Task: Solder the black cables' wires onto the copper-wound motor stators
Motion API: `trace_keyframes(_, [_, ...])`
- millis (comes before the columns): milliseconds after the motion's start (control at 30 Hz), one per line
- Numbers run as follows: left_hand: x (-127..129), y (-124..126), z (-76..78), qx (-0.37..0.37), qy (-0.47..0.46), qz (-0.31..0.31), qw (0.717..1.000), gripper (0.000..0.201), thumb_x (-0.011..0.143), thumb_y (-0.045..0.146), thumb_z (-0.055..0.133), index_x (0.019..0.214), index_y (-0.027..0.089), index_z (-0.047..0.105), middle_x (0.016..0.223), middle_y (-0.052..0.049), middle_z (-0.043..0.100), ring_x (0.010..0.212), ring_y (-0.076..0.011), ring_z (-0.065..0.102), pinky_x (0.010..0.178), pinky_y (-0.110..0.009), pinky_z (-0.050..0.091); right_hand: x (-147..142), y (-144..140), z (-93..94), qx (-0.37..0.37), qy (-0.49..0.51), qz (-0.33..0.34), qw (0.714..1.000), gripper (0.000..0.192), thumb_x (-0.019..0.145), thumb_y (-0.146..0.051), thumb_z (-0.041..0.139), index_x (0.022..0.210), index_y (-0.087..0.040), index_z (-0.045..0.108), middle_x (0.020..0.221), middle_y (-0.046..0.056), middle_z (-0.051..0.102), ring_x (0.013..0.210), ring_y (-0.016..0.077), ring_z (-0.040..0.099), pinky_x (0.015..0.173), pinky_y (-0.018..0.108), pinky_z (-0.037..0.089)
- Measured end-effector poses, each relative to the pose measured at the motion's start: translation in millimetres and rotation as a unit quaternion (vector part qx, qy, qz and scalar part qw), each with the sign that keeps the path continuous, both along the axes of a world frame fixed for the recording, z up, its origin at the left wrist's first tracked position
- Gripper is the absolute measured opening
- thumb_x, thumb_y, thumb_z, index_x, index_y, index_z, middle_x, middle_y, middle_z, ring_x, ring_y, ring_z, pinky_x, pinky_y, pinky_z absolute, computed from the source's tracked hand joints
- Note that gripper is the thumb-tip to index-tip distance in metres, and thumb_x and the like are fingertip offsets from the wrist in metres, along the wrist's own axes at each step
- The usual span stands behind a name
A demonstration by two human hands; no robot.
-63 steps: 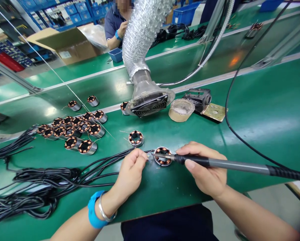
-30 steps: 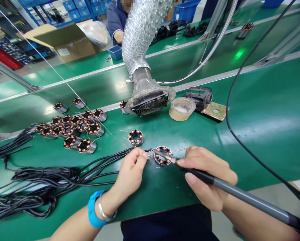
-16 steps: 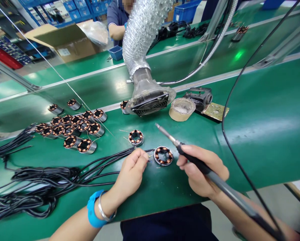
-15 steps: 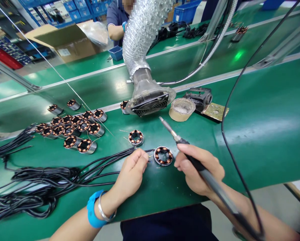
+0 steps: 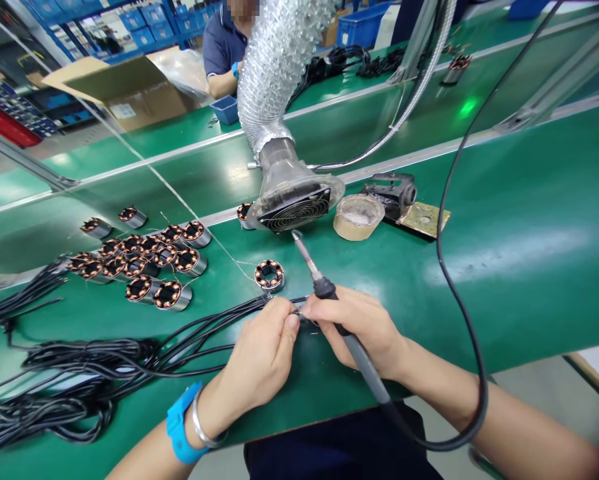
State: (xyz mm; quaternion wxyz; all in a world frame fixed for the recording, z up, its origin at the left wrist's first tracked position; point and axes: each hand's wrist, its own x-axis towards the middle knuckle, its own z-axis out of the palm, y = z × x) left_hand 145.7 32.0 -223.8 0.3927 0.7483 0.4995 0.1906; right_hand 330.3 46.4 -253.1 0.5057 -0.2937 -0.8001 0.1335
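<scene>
The right hand (image 5: pixel 367 327) grips 1 soldering iron (image 5: pixel 367 367), the left hand (image 5: pixel 262 350) pinches thin wires (image 5: pixel 300 311); the carton label (image 5: pixel 124 111) is illegible.

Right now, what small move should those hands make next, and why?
Probably the right hand should settle the thin wires before turning the soldering iron to them: both hands meet at those wires, the left hand pinching them, while the iron's tip points away, toward the fan hood.

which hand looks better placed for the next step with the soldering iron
Likely the right hand: it holds the soldering iron, tip pointing away from both hands, while the left hand pinches thin wires.
</scene>
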Motion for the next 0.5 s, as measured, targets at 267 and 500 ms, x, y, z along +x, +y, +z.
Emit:
trace_keyframes(267, [-3,4,-0.7,-0.045,-0.046,0.003,0.998,0.034,0.102,0.04,0.03,0.077,0.02,0.039,0.073,0.002,0.043,0.068,-0.0146,0.039,0.064,-0.03,0.03,-2,-6,0.1,-0.021,-0.004,0.009,1.0,0.029,0.084,-0.004,0.055,0.109,-0.018,0.056,0.077,0.003,0.062,0.063,0.0137,0.057,0.058,0.027,0.051])
trace_keyframes(500, [-1,11,-10.3,-0.223,-0.217,0.024,0.95,0.038,0.097,0.048,0.041,0.073,0.019,0.043,0.064,0.005,0.036,0.054,-0.0093,0.026,0.052,-0.025,0.023,-6,-5,-2.3,0.009,-0.015,-0.012,1.0,0.034,0.085,-0.001,0.05,0.111,-0.022,0.057,0.086,0.003,0.066,0.076,0.0153,0.065,0.066,0.027,0.056])
